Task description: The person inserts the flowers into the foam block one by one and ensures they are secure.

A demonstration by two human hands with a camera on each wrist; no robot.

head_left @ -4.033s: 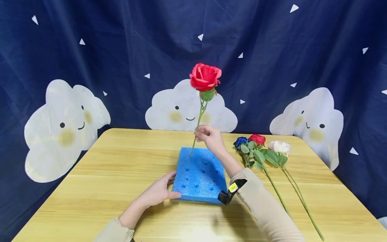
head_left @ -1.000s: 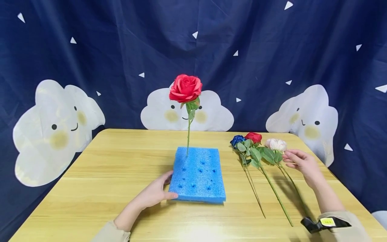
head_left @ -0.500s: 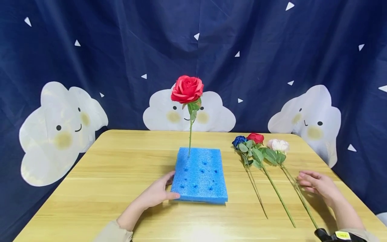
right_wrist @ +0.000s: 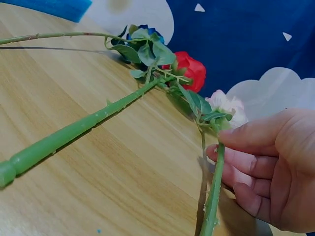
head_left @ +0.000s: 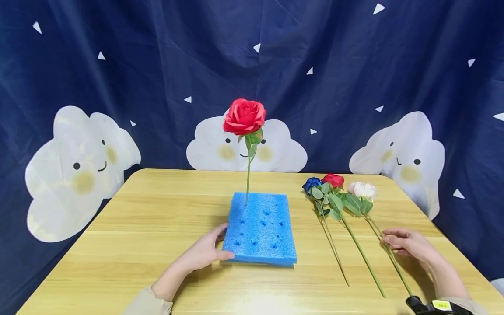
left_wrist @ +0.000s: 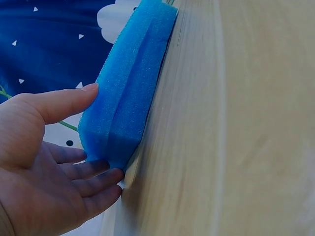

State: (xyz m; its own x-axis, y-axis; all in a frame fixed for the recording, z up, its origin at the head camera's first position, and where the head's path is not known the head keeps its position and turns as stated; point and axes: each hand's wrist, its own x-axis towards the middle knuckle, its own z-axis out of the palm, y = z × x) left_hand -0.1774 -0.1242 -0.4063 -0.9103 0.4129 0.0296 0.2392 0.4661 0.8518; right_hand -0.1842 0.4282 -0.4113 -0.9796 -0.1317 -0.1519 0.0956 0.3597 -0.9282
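Note:
A blue foam block [head_left: 260, 229] with several small holes lies on the table, and a red rose [head_left: 245, 117] stands upright in its far left part. My left hand [head_left: 202, 251] holds the block's near left corner; in the left wrist view the thumb and fingertips touch the foam. On the right lies a pinkish-white rose [head_left: 363, 190] with green leaves. My right hand [head_left: 411, 245] pinches its green stem [right_wrist: 215, 182] between thumb and index finger, below the leaves.
A second red rose [head_left: 333, 180] and a dark blue rose [head_left: 312, 185] lie left of the white one, heads together, stems pointing towards me. Behind the wooden table [head_left: 169, 201] hangs a navy curtain [head_left: 212, 57] with clouds and triangles.
Earlier my right hand held the red rose at the foam, then let go and moved right. In the last half second it has closed on the white rose's stem. The left hand stays put.

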